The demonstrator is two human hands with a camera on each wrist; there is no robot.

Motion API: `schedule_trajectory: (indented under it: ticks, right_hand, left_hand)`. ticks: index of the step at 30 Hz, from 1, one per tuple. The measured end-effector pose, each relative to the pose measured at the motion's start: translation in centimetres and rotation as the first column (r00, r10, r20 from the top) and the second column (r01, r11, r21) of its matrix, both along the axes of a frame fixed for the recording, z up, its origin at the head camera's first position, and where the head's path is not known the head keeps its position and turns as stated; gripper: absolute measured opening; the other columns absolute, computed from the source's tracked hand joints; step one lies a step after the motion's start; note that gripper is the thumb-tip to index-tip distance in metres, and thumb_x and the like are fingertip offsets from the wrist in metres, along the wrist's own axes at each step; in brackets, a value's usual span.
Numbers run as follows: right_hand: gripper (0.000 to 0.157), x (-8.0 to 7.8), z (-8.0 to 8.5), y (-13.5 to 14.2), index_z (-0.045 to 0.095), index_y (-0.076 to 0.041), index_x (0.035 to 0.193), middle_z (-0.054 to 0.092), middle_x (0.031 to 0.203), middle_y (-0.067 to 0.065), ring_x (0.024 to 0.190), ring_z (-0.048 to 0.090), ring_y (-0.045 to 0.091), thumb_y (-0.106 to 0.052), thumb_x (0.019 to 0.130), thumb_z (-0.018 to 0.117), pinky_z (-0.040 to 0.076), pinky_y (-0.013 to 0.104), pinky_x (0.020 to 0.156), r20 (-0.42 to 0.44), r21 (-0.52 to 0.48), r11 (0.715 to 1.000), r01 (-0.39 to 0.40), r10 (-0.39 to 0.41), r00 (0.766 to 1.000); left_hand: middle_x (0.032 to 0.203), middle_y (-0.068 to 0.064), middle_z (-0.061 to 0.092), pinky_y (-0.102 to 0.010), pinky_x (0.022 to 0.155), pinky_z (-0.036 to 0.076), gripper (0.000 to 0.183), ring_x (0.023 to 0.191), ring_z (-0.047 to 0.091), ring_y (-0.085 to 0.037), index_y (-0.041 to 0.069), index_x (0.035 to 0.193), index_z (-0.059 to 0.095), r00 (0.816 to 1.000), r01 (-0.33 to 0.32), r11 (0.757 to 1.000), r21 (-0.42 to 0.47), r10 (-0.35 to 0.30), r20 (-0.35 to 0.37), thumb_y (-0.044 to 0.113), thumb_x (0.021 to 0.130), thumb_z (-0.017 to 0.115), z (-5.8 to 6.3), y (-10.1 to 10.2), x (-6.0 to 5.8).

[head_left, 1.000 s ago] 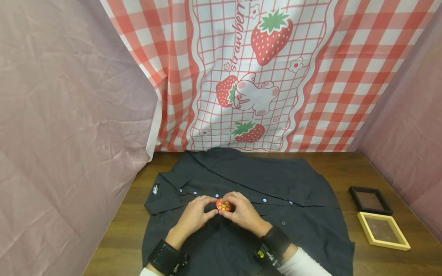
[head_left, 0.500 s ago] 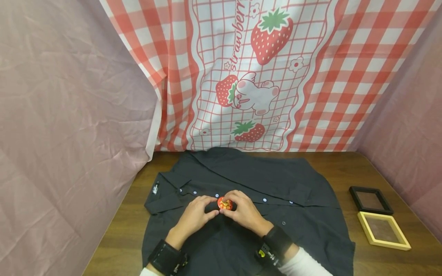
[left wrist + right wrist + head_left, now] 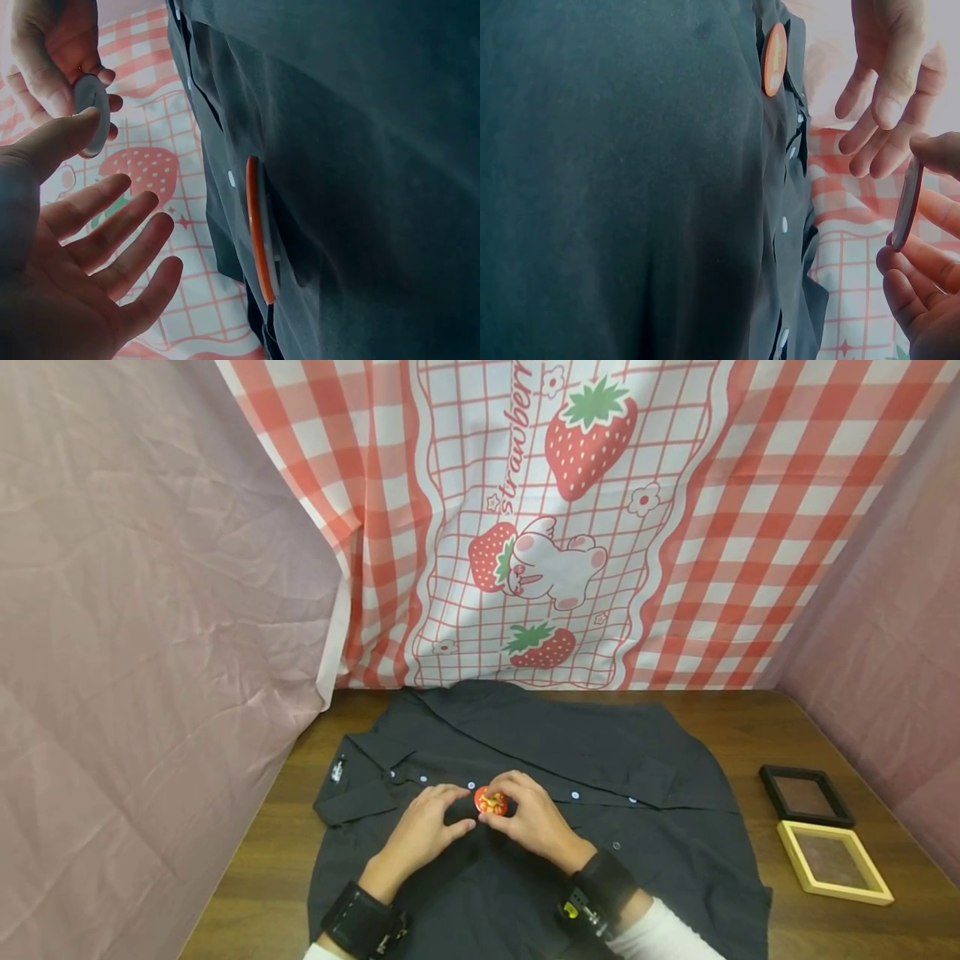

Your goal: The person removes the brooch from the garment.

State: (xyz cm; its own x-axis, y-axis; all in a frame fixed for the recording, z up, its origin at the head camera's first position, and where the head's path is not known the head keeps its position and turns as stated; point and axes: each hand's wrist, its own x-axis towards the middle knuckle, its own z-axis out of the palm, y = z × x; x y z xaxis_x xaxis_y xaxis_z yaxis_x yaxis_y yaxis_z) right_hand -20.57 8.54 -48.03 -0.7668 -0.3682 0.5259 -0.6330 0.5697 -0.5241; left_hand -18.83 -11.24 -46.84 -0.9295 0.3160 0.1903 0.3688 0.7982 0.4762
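A dark button-up shirt (image 3: 540, 743) lies spread on the table, collar to the left. My right hand (image 3: 536, 818) pinches a round red badge (image 3: 491, 802) with a yellow figure between thumb and fingers, above the shirt. The badge's grey back (image 3: 97, 139) shows in the left wrist view. My left hand (image 3: 423, 827) hovers just left of the badge, a slim gap between, its fingers loosely spread and holding nothing. Another badge, orange-rimmed (image 3: 775, 60), sits on the shirt near the button line in both wrist views. It does not show in the head view.
A black frame (image 3: 806, 795) and a pale yellow frame (image 3: 834, 862) lie on the wooden table (image 3: 720, 718) at the right. A red-and-white strawberry cloth (image 3: 660, 568) hangs behind; pink fabric (image 3: 165, 652) lines the sides.
Both hands were at the badge's edges a second ago. My right hand has drawn it slightly right, and a small gap has opened from my left fingers. The shirt and frames stay put.
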Motion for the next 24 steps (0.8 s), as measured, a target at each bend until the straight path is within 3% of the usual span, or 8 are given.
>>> schedule_trajectory:
  ticks: [8, 24]
  right_hand:
    - [0.028, 0.0, 0.0, 0.4, 0.071, -0.015, 0.093, 0.066, 0.098, -0.002, 0.093, 0.061, 0.014, -0.022, 0.071, 0.087, 0.054, 0.032, 0.079, 0.006, 0.000, 1.000, 0.007, -0.007, 1.000]
    - [0.029, 0.1, -0.2, 1.5, 0.071, -0.014, 0.093, 0.066, 0.098, -0.001, 0.093, 0.062, 0.015, -0.020, 0.069, 0.088, 0.054, 0.034, 0.081, -0.012, 0.009, 0.998, 0.057, -0.056, 0.998]
  left_hand:
    - [0.125, -0.011, 0.064, -0.054, 0.098, 0.047, 0.049, 0.119, 0.058, -0.031, 0.007, 0.123, 0.064, 1.000, 0.009, 1.000, 0.004, -0.009, -0.015, 0.030, 0.082, 0.078, 0.2, 0.2, 0.2]
    - [0.135, -0.018, 0.056, -0.059, 0.102, 0.042, 0.058, 0.128, 0.050, -0.037, 0.008, 0.131, 0.058, 0.999, 0.005, 0.998, -0.060, -0.003, 0.038, 0.033, 0.082, 0.077, -0.2, 0.2, 0.6]
